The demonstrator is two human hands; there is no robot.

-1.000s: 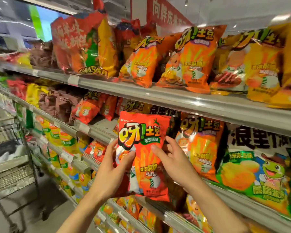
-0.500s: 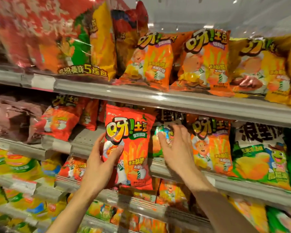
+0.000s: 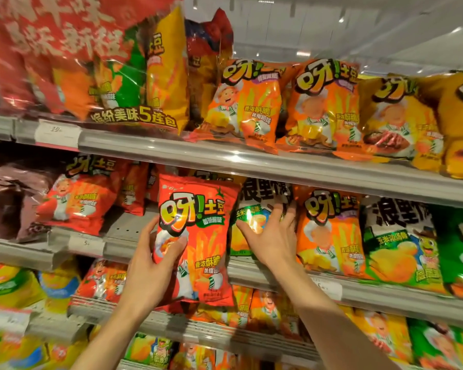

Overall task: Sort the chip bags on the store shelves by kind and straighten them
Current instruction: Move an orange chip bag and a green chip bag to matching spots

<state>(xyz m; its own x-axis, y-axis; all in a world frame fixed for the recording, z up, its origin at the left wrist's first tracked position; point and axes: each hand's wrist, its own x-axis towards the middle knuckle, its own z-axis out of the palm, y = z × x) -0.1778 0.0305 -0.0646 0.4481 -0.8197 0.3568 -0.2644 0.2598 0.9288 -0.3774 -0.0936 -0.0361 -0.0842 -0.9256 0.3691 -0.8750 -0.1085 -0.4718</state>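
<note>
My left hand (image 3: 150, 265) grips a red tomato-flavour chip bag (image 3: 198, 236) by its left edge, upright in front of the middle shelf (image 3: 278, 273). My right hand (image 3: 270, 236) lies with spread fingers on a green-and-white corn chip bag (image 3: 251, 209) standing on that shelf, just right of the red bag. Whether the fingers hold that bag or only press on it does not show. An orange chip bag (image 3: 329, 231) stands right of my right hand. More red tomato bags (image 3: 78, 198) stand further left on the same shelf.
The top shelf (image 3: 225, 156) carries a large multipack (image 3: 104, 70), orange bags (image 3: 246, 102) and yellow bags (image 3: 401, 116). A bare perforated stretch of the middle shelf (image 3: 126, 225) lies left of the held bag. Another green corn bag (image 3: 396, 241) stands at right. Lower shelves are packed with mixed bags.
The view closed in on the shelf. My right hand left the red bag, reached to the shelf and now rests on the green corn bag. My left hand kept the red bag.
</note>
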